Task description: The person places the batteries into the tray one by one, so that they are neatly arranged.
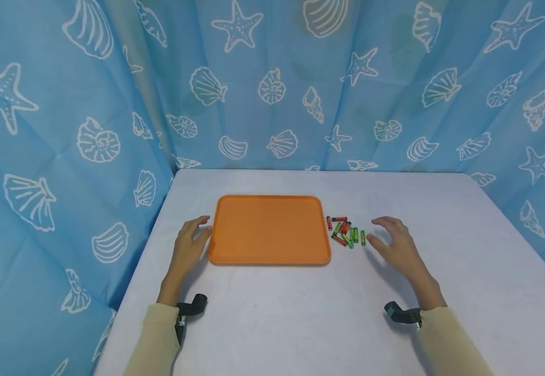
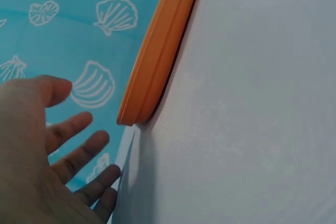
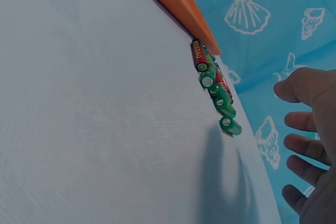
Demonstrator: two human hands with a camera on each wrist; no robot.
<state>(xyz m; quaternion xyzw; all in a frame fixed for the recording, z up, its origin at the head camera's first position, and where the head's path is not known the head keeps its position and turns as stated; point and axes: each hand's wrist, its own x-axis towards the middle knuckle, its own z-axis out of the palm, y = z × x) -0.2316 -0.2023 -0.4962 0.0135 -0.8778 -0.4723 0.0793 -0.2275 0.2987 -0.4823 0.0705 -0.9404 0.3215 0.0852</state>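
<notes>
An orange tray [image 1: 268, 230] with a raised rim lies on the white table, and nothing rests in it. Just right of it is a loose cluster of several small batteries, some red [image 1: 339, 241], some green [image 1: 356, 235]. My left hand [image 1: 189, 245] hovers by the tray's left edge, fingers spread and slightly bent, holding nothing. In the left wrist view the tray's rim [image 2: 152, 61] stands apart from the fingers. To the right of the batteries my right hand [image 1: 398, 248] hangs with relaxed, parted fingers and holds nothing; the right wrist view shows a green battery [image 3: 230, 126] nearest it.
A white cloth covers the table [image 1: 281, 313]. Behind and to the left hangs a blue curtain [image 1: 253, 115] with white shells and starfish. Each wrist wears a black strapped camera, the left camera [image 1: 192, 305] and the right camera [image 1: 401, 313].
</notes>
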